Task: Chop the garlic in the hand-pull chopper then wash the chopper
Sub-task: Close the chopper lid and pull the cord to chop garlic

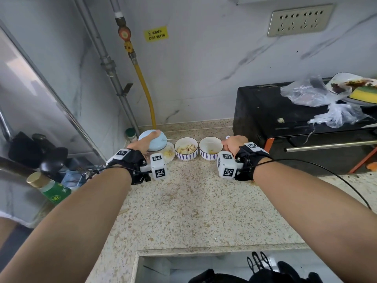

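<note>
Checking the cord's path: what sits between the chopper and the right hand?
In the head view, two patterned bowls: one holding garlic cloves, one nearly empty, between chopper and right hand.

A yellow sticker point(156, 34) on the marble wall point(204, 58) carries dark Chinese characters too small to read, the green bottle point(53, 194) at the left has a label with unreadable pale print, and the wrist cubes point(158, 166) bear only black-and-white square codes.

Chopper point(155, 142) bowl behind left wrist marker.
</note>
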Demonstrator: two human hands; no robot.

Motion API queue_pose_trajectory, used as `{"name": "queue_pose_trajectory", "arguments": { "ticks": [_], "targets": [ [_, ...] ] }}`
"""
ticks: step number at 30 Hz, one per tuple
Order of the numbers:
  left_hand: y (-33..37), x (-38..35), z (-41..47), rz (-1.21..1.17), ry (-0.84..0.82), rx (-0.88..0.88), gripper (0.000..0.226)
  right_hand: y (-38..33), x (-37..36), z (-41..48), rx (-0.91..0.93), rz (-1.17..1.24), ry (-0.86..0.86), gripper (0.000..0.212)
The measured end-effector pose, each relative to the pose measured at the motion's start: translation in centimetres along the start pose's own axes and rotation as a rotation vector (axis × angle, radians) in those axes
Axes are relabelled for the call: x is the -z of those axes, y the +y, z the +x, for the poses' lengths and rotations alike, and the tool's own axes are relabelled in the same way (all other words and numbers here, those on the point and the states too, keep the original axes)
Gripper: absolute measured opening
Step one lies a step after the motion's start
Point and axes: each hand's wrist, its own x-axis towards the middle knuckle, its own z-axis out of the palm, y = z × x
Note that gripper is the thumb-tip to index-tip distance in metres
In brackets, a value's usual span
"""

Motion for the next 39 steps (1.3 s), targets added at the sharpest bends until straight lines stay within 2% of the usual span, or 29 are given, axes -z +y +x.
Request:
{"name": "queue_pose_trajectory", "arguments": {
  "ticks": [3,6,8,10,13,15,19,21,23,26,28,30,32,35,39],
  "targets": [
    [-0.1,-0.7,-1.1,-0.043,-0.011,-0.022,0.122,-0.2,-1.5,-0.8,0.03,0.088,-0.062,0.038],
    [-0.1,-3.1,-2.8,0.026,-0.121,-0.062,0.09,-1.2,-3.7,-2.8,0.131,0.252,-0.283,0.009],
    [0.3,-4.6,-3.8,0.03,-0.198,-0.073,0.08,-2.2,-5.1,-3.7,0.123,0.3,-0.435,0.009],
    [1.0,-5.5,-4.7,0.009,-0.323,-0.062,0.074,-3.0,-6.0,-3.9,0.111,0.333,-0.5,0.014],
    [1.7,-5.7,-5.3,-0.018,-0.432,-0.019,0.071,-3.6,-6.2,-3.3,0.137,0.416,-0.488,0.015],
    [1.9,-5.7,-5.5,-0.038,-0.436,-0.007,0.074,-3.6,-5.9,-2.7,0.122,0.407,-0.507,0.014],
    [1.6,-4.8,-4.4,-0.092,-0.295,0.032,0.11,-2.0,-4.2,-1.2,-0.087,0.366,-0.577,0.037],
    [1.2,-3.4,-3.0,-0.013,-0.189,0.025,0.113,-1.0,-2.6,-0.2,-0.1,0.297,-0.487,0.045],
    [0.4,-1.4,-1.5,0.027,-0.106,0.014,0.111,0.0,-0.8,0.3,-0.1,0.174,-0.309,0.036],
    [-1.1,0.3,-0.1,0.019,-0.032,-0.005,0.127,1.6,1.0,1.2,-0.114,0.022,-0.024,0.033],
    [-1.6,0.4,0.0,0.01,0.001,-0.007,0.134,2.0,0.7,1.3,-0.106,-0.046,-0.037,0.026],
    [-1.4,-0.2,-0.7,0.007,-0.009,0.004,0.138,1.8,-0.5,0.9,-0.104,0.055,-0.09,0.024],
    [-0.9,-1.4,-1.9,-0.008,-0.042,-0.008,0.135,1.1,-1.9,0.2,-0.057,0.172,-0.202,0.019],
    [-0.3,-3.7,-4.3,-0.029,-0.138,-0.034,0.121,-0.4,-3.9,-1.5,0.013,0.225,-0.374,0.02],
    [0.7,-6.1,-5.8,-0.018,-0.219,-0.065,0.084,-2.6,-6.0,-3.4,0.12,0.241,-0.38,0.016]
  ]
}}
